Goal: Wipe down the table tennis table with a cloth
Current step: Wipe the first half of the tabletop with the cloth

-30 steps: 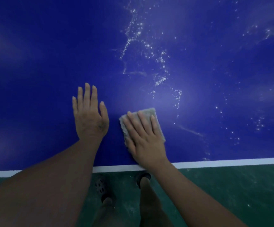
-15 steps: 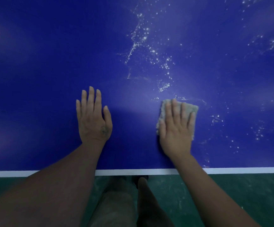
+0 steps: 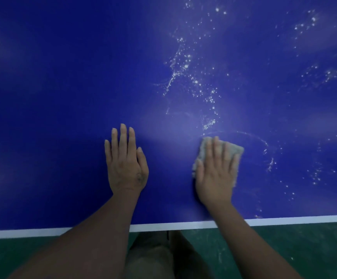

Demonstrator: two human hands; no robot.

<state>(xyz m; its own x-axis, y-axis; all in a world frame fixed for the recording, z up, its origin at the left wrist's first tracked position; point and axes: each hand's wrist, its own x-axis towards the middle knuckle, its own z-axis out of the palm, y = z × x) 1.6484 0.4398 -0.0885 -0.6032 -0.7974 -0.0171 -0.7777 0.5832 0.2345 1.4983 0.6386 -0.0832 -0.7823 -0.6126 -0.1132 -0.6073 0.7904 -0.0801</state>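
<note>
The blue counter (image 3: 52,97) is filling most of the view, its white stripe (image 3: 173,225) running along the near edge; white specks (image 3: 185,66) are lying scattered over the right half, trailing down toward the cloth (image 3: 236,151); a faint curved smear is arching just right of it; the grey cloth is lying flat on the surface, the right hand (image 3: 216,174) pressing on it with straight fingers; the left hand (image 3: 126,164) is resting flat on bare blue to the left, apart from the cloth.
</note>
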